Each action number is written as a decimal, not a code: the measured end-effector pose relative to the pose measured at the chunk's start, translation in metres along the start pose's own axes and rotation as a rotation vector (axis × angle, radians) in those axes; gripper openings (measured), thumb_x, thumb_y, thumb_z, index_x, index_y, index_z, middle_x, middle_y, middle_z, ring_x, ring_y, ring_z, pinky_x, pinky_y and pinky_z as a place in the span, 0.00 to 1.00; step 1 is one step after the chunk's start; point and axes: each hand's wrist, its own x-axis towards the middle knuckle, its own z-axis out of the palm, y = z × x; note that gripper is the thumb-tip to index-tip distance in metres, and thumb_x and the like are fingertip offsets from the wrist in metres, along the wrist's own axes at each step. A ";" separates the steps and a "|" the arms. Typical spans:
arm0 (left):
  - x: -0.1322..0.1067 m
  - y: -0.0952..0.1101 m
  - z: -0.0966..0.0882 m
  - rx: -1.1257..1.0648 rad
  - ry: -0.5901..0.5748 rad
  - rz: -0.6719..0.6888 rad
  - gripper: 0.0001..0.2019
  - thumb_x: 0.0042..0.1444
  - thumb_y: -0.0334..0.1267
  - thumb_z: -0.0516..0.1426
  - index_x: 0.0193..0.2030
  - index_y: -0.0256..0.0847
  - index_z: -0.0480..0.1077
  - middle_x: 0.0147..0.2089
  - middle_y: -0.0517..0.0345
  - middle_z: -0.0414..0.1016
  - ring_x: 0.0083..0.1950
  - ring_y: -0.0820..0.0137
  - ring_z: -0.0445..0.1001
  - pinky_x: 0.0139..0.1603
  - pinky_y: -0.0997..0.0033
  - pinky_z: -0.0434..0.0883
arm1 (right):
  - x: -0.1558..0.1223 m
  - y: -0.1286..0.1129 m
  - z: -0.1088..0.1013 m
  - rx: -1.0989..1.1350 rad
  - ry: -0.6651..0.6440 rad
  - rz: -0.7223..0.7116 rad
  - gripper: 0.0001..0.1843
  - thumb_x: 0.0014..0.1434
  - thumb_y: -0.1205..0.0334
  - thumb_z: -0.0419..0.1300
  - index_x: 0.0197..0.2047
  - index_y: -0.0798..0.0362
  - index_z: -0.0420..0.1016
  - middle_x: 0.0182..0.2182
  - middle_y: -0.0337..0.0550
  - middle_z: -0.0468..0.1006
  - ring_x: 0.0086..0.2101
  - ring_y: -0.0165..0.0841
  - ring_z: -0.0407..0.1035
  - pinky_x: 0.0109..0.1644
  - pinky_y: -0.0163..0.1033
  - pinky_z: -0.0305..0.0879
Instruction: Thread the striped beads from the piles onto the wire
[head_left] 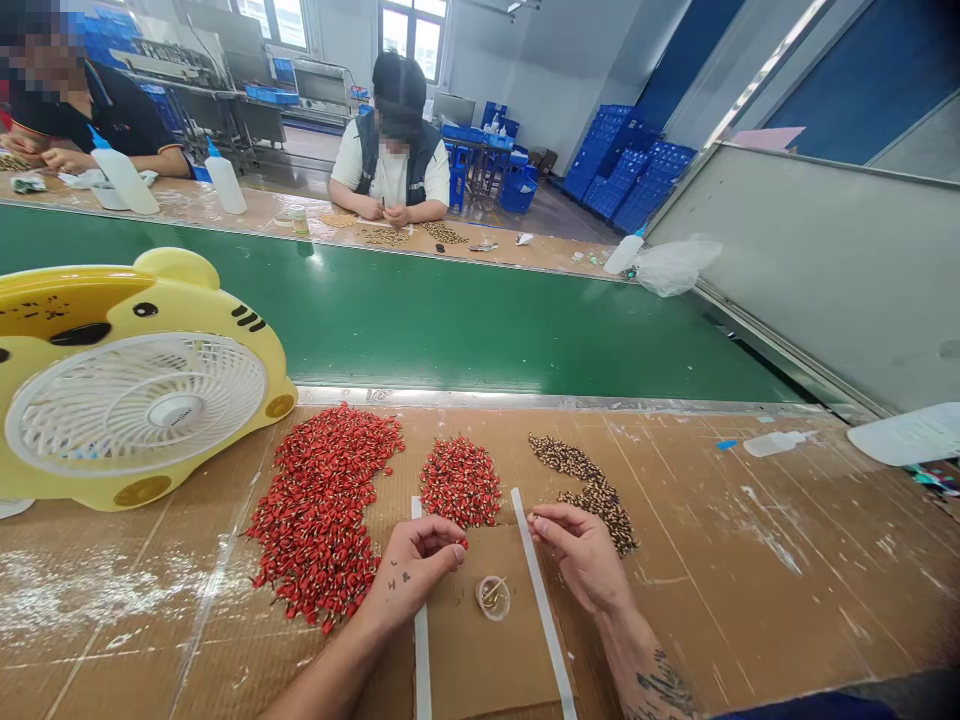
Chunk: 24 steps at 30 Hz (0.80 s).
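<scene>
My left hand [414,568] is closed in a pinch on a small red piece [463,543], just in front of the smaller pile of red pieces [459,482]. Opposite it, my right hand [589,560] also pinches; whatever sits at its fingertips is too small to name. Beside that hand curves a pile of small black-and-tan pieces [577,465]. Between and below the hands, a small round clear cup [493,598] with a thin stick in it rests on a cardboard sheet [480,670] edged by white tape strips. A larger heap of red pieces [322,510] lies left of my left hand.
A yellow animal-shaped fan [247,300] stands at left. Beyond the cardboard-covered table runs a green belt [480,330]. At right lie a small squeeze bottle [772,443] and a larger white bottle [904,435]. Two people sit across the belt, with bottles and small piles before them.
</scene>
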 end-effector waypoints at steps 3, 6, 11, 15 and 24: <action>-0.005 -0.001 0.001 0.077 0.045 0.134 0.06 0.49 0.36 0.66 0.33 0.36 0.79 0.30 0.55 0.79 0.31 0.70 0.74 0.34 0.74 0.69 | -0.015 -0.007 0.019 0.086 -0.099 0.052 0.16 0.43 0.51 0.74 0.31 0.53 0.83 0.26 0.47 0.83 0.26 0.35 0.75 0.33 0.40 0.73; -0.012 0.002 0.003 0.220 0.046 0.319 0.04 0.53 0.35 0.64 0.34 0.39 0.81 0.35 0.51 0.81 0.36 0.66 0.77 0.38 0.71 0.72 | -0.027 -0.016 0.034 -0.018 -0.185 -0.033 0.11 0.47 0.55 0.73 0.31 0.53 0.84 0.29 0.46 0.83 0.28 0.35 0.75 0.34 0.37 0.73; -0.018 0.007 0.006 0.383 0.035 0.475 0.06 0.55 0.30 0.62 0.35 0.42 0.81 0.34 0.51 0.83 0.36 0.66 0.78 0.41 0.70 0.73 | -0.038 -0.026 0.051 -0.089 -0.232 -0.171 0.07 0.51 0.58 0.70 0.29 0.52 0.81 0.31 0.45 0.81 0.31 0.35 0.74 0.35 0.35 0.72; -0.019 0.005 0.005 0.402 0.019 0.477 0.05 0.57 0.31 0.62 0.36 0.42 0.81 0.34 0.51 0.82 0.36 0.67 0.78 0.41 0.70 0.74 | -0.040 -0.030 0.059 -0.068 -0.251 -0.196 0.07 0.52 0.58 0.70 0.28 0.52 0.80 0.30 0.44 0.80 0.32 0.35 0.74 0.35 0.35 0.72; -0.017 0.005 0.003 0.425 0.040 0.458 0.06 0.56 0.32 0.61 0.36 0.42 0.81 0.34 0.51 0.83 0.35 0.66 0.78 0.39 0.71 0.74 | -0.040 -0.033 0.063 -0.140 -0.247 -0.234 0.05 0.53 0.59 0.68 0.28 0.51 0.83 0.31 0.47 0.82 0.34 0.37 0.76 0.35 0.37 0.73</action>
